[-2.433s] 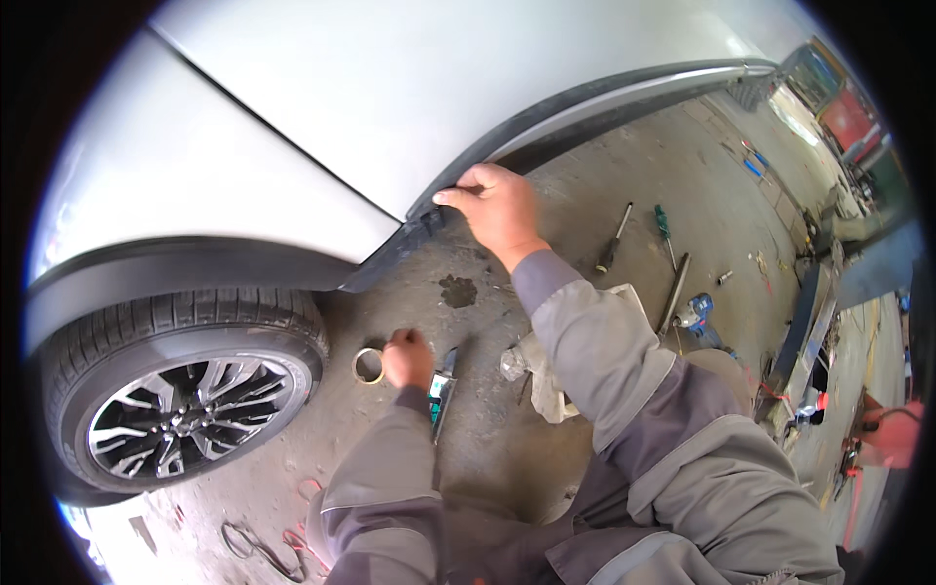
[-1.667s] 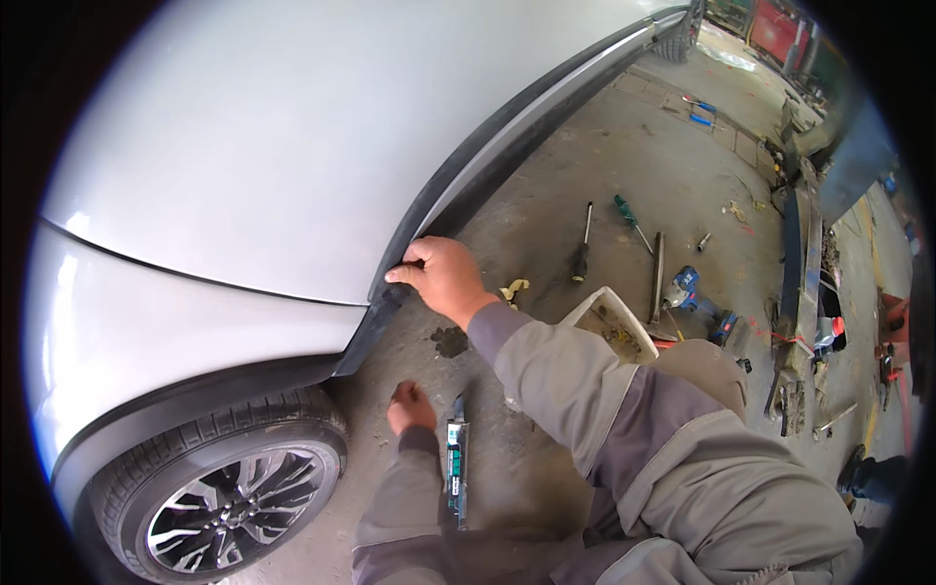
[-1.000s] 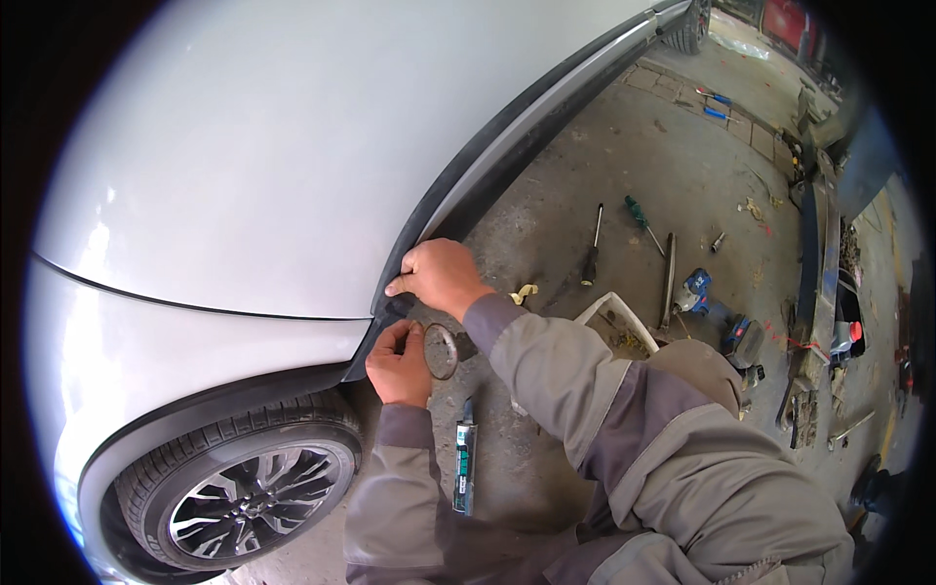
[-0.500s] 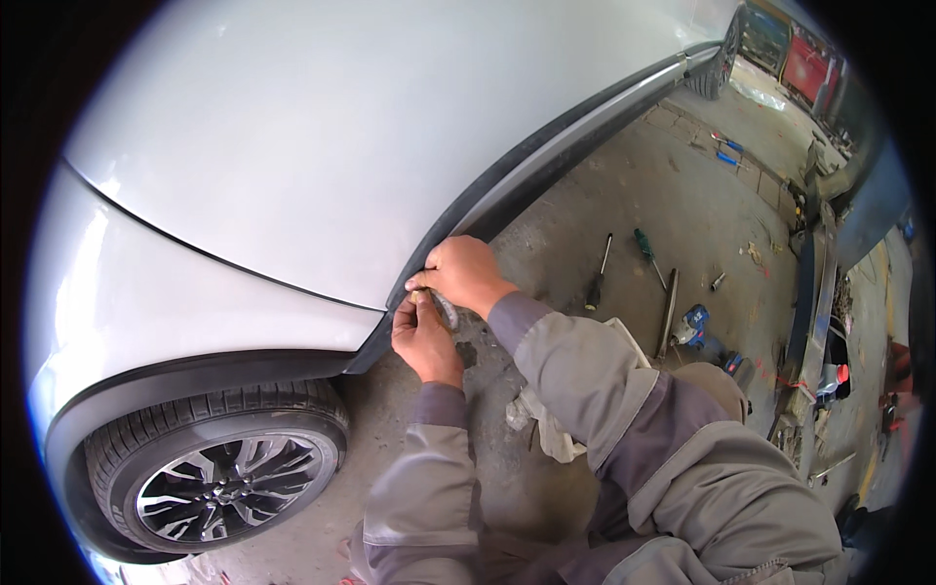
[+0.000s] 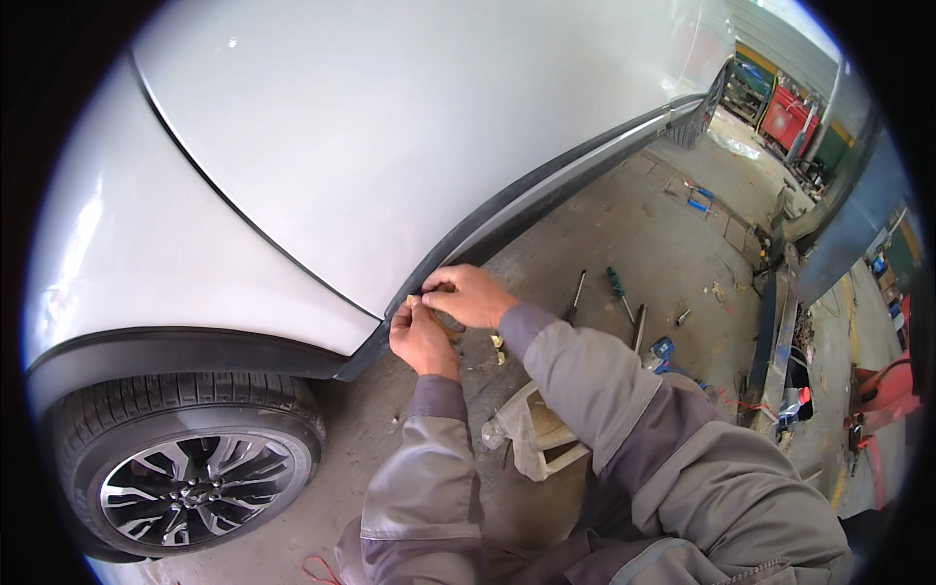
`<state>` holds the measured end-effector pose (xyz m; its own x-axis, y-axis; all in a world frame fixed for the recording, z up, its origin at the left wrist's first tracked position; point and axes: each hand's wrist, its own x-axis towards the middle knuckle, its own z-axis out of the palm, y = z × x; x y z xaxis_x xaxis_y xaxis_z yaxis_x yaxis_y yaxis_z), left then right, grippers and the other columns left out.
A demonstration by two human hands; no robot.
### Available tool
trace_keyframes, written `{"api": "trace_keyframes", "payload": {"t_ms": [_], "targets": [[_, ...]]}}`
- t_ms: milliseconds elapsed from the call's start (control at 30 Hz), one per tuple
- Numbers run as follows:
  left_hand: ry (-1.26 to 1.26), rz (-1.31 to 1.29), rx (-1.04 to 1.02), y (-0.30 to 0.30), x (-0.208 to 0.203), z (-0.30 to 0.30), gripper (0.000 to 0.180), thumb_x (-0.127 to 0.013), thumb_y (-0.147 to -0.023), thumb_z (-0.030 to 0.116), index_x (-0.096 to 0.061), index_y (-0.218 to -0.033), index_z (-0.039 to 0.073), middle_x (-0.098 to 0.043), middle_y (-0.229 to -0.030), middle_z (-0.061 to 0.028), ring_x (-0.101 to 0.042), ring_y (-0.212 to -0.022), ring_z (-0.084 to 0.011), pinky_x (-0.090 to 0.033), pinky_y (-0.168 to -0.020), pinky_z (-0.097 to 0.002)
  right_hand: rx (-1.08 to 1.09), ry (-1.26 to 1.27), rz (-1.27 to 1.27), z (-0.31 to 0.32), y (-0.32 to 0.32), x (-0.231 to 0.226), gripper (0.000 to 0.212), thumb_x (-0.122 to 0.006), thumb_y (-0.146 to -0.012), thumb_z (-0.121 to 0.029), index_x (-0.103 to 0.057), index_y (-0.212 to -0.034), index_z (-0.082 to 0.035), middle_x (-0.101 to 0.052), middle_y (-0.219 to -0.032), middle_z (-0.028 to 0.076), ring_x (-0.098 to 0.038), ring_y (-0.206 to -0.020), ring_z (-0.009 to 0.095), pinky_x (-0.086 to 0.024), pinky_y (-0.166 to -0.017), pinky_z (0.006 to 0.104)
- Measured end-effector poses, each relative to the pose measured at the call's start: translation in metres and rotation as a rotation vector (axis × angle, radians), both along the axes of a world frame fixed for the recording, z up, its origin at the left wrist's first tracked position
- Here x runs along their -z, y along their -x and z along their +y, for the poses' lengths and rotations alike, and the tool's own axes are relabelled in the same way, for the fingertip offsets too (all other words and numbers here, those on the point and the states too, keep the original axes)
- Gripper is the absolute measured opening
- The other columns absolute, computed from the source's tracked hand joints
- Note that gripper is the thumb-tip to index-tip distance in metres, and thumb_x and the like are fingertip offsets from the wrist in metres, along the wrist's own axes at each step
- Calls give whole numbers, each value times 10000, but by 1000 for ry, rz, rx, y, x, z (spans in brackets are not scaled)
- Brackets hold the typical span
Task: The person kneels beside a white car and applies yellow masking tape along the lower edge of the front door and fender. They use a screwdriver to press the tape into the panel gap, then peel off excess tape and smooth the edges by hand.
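My left hand (image 5: 425,341) is closed in a pinch on a small yellowish piece (image 5: 412,300), too small to name, at the lower front corner of a silver-white car door (image 5: 322,146). Just right of it, my right hand (image 5: 473,296) has its fingers curled, the tips close to the black trim strip (image 5: 497,200) along the door's lower edge. What those right fingertips hold, if anything, is hidden. Below the two hands shows a tan, strip-like bit (image 5: 449,329), partly covered. A few small yellowish scraps (image 5: 499,351) appear right of it.
A car wheel (image 5: 195,478) fills the lower left. On the concrete floor lie a green-handled screwdriver (image 5: 616,283), another screwdriver (image 5: 579,292) and a blue power tool (image 5: 661,352). A pale plastic-draped stool-like frame (image 5: 536,434) stands by my right forearm. Metal beams (image 5: 780,322) run along the right.
The view has shifted, showing more of the workshop at the right. My right hand has drawn slightly away from the trim corner; my left keeps its pinch there. Yellowish scraps now show below the hands.
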<state>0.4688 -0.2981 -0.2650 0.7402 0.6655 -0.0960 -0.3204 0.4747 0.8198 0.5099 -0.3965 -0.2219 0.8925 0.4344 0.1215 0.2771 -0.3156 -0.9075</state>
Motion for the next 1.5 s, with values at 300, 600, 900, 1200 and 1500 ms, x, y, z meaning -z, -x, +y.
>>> {"api": "trace_keyframes", "payload": {"t_ms": [300, 600, 900, 1200, 1500], "targets": [[203, -24, 109, -4, 10, 11, 65, -680, -962, 20, -692, -927, -33, -718, -896, -78, -657, -779, -136, -535, -686, -280, 129, 134, -119, 19, 31, 6, 429, -591, -958, -263, -614, -1273, 27, -711, -1166, 247, -677, -1103, 393, -522, -953, 458], [181, 20, 42, -4, 4, 1, 118, -691, -980, 84, -698, -978, -34, -708, -916, -69, -630, -834, -136, -495, -762, -289, 70, 885, -277, 15, 11, -44, 215, -584, -911, -146, -707, -1031, -18, -724, -1038, 227, -700, -1004, 405, -557, -824, 508], [110, -6, -1, -8, 9, 1, 189, -687, -987, 158, -656, -908, -11, -609, -799, 3, -487, -697, -74, -392, -638, -258, 170, 938, -690, 1, 28, -78, 114, -580, -939, -133, -659, -990, -69, -723, -826, 154, -717, -825, 363, -546, -706, 508], [168, -56, 26, -3, -1, -3, 220, -618, -1034, 169, -613, -905, -8, -602, -786, -4, -476, -674, -67, -376, -586, -284, -92, 1061, -705, 25, 25, -95, 131, -633, -901, -143, -705, -998, -91, -737, -897, 129, -721, -876, 347, -561, -733, 483], [222, -39, 70, 0, -1, -3, 139, -595, -979, 171, -623, -942, 41, -633, -872, 0, -481, -712, -78, -380, -644, -264, -114, 1179, -728, 37, 13, -91, 125, -643, -877, -147, -732, -952, -103, -751, -926, 128, -733, -882, 344, -584, -748, 472]]}}
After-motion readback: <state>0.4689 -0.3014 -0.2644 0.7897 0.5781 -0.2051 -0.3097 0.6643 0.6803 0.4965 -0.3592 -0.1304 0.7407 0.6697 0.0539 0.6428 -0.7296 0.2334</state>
